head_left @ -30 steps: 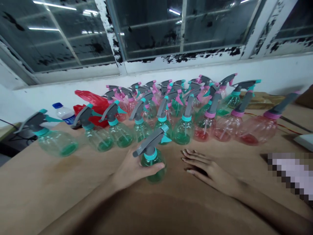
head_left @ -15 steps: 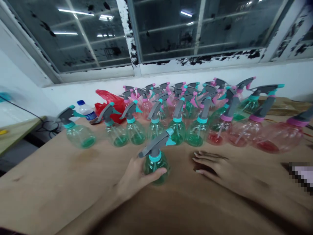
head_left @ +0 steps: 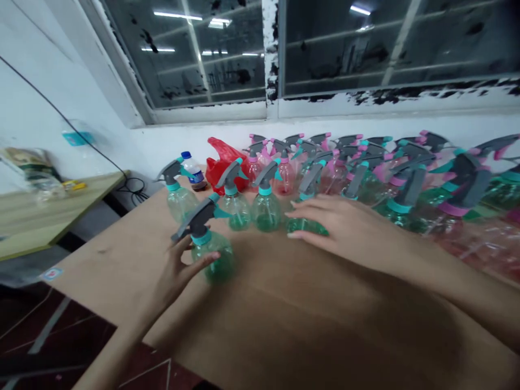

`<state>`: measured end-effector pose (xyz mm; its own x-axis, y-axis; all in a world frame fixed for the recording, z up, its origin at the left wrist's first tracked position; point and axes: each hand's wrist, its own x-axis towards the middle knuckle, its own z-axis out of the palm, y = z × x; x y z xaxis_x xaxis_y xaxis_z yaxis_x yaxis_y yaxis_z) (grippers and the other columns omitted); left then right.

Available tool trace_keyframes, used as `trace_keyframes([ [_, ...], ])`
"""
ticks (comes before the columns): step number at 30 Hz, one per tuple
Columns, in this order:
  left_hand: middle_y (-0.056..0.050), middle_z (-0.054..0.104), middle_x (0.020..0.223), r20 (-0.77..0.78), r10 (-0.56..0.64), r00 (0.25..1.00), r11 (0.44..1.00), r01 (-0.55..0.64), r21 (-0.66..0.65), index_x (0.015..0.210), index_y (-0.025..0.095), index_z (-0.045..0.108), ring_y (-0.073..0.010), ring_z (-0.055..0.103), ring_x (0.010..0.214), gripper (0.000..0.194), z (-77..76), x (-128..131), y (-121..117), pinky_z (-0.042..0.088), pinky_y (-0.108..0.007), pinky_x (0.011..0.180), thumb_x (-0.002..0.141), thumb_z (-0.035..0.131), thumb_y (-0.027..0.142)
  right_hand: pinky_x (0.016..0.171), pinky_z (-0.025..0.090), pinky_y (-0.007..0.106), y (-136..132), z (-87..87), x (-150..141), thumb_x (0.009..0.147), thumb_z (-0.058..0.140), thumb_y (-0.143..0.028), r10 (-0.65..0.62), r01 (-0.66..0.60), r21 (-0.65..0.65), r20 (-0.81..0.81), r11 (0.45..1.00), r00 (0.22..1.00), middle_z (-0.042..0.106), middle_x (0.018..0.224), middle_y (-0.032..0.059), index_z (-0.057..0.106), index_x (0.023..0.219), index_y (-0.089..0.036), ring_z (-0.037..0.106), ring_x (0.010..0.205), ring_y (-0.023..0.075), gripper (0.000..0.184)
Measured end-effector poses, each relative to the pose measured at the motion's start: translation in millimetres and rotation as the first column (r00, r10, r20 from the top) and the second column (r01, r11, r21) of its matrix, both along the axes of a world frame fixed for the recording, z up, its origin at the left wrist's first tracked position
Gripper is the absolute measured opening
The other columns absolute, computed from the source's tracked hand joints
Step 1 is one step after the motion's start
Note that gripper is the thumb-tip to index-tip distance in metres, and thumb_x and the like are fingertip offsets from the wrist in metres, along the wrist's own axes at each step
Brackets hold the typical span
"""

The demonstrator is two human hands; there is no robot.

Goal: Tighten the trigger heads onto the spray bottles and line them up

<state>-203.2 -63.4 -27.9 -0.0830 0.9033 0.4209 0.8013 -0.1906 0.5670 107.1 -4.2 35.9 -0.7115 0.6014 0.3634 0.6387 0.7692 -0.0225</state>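
Note:
My left hand (head_left: 182, 271) is wrapped round the body of a green spray bottle (head_left: 215, 260) with a grey trigger head and a turquoise collar. That bottle stands slightly tilted at the left of the table, in front of the row. My right hand (head_left: 333, 219) is stretched out with fingers apart over the row, partly covering another green spray bottle (head_left: 304, 226); whether it touches that bottle I cannot tell. Two more green spray bottles, one of them (head_left: 266, 211) nearest the right fingers, stand between my hands, and one (head_left: 179, 200) stands farther left.
Many pink and green spray bottles (head_left: 406, 189) crowd the back and right of the wooden table (head_left: 264, 325). A red plastic bag (head_left: 227, 165) and a blue-capped drink bottle (head_left: 193, 173) stand by the wall. A side table (head_left: 81, 200) with a cable beside it is at left.
The view has turned left. My left hand has carried the spray bottle leftward, toward the left end of the row. My right hand has risen from the tabletop to the bottles.

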Motion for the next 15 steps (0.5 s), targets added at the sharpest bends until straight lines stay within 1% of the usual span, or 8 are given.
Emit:
trace_keyframes([
  [2,-0.007,0.064,0.101,0.031,0.021,0.999,0.998,-0.023,0.055,0.100,0.020,0.060,-0.0278,0.061,0.094,0.040,0.3,-13,8,0.052,-0.043,0.079,0.070,0.065,0.047,0.090,0.042,0.042,14,18.1,-26,0.089,0.045,-0.038,0.105,-0.104,0.076,-0.007,0.992,0.994,0.061,0.117,0.0100,0.060,0.112,-0.016,0.055,0.106,0.0254,0.036],
  [4,-0.007,0.064,0.096,0.059,0.048,0.997,0.993,-0.054,0.103,0.096,0.019,0.056,-0.0256,0.063,0.090,0.038,-1.7,-23,17,0.053,-0.041,0.078,0.070,0.065,0.045,0.091,0.040,0.042,31,29.8,-52,0.089,0.045,-0.035,0.163,-0.157,0.131,-0.041,0.979,0.986,0.061,0.116,0.0104,0.060,0.112,-0.015,0.054,0.107,0.0252,0.034],
  [6,-0.007,0.063,0.098,0.072,0.064,0.995,0.988,-0.074,0.136,0.098,0.019,0.051,-0.0239,0.063,0.091,0.038,-5.1,-30,27,0.052,-0.041,0.079,0.072,0.062,0.045,0.094,0.037,0.042,49,36.2,-75,0.089,0.047,-0.034,0.203,-0.192,0.170,-0.055,0.967,0.978,0.060,0.116,0.0104,0.059,0.114,-0.016,0.052,0.109,0.0254,0.033],
  [8,-0.006,0.062,0.098,0.063,0.064,0.996,0.986,-0.073,0.150,0.098,0.020,0.049,-0.0227,0.063,0.092,0.037,-7.7,-36,37,0.052,-0.040,0.080,0.074,0.059,0.046,0.095,0.034,0.041,67,39.4,-94,0.087,0.050,-0.037,0.225,-0.212,0.185,-0.052,0.960,0.973,0.055,0.123,0.0118,0.057,0.117,-0.015,0.048,0.114,0.0266,0.037],
  [9,-0.006,0.063,0.097,0.050,0.068,0.996,0.985,-0.075,0.155,0.096,0.020,0.049,-0.0225,0.063,0.092,0.036,-8.2,-38,42,0.052,-0.040,0.081,0.074,0.059,0.046,0.095,0.034,0.041,76,40.5,-102,0.086,0.051,-0.038,0.224,-0.212,0.182,-0.050,0.960,0.973,0.054,0.125,0.0131,0.056,0.118,-0.014,0.047,0.115,0.0275,0.041],
  [11,-0.006,0.063,0.091,0.008,0.092,0.996,0.984,-0.092,0.154,0.092,0.020,0.050,-0.0231,0.062,0.089,0.035,-6.8,-41,52,0.051,-0.041,0.080,0.073,0.061,0.046,0.093,0.035,0.043,94,42.3,-115,0.082,0.054,-0.044,0.217,-0.211,0.130,-0.031,0.969,0.976,0.053,0.126,0.0138,0.056,0.120,-0.016,0.046,0.116,0.0295,0.047],
  [13,-0.006,0.062,0.087,-0.048,0.131,0.990,0.981,-0.122,0.147,0.086,0.019,0.052,-0.0248,0.061,0.086,0.034,-2.7,-42,60,0.051,-0.042,0.078,0.070,0.065,0.046,0.090,0.035,0.044,111,44.2,-124,0.078,0.056,-0.051,0.231,-0.230,0.060,-0.011,0.971,0.973,0.055,0.122,0.0119,0.060,0.116,-0.020,0.047,0.114,0.0307,0.049],
  [15,-0.006,0.060,0.085,-0.108,0.167,0.980,0.978,-0.151,0.143,0.081,0.018,0.054,-0.0268,0.060,0.086,0.034,2.6,-43,67,0.050,-0.042,0.075,0.068,0.069,0.045,0.090,0.033,0.045,124,46.2,-132,0.074,0.059,-0.053,0.263,-0.263,-0.017,0.020,0.965,0.965,0.059,0.117,0.0095,0.064,0.109,-0.023,0.049,0.112,0.0305,0.046],
])
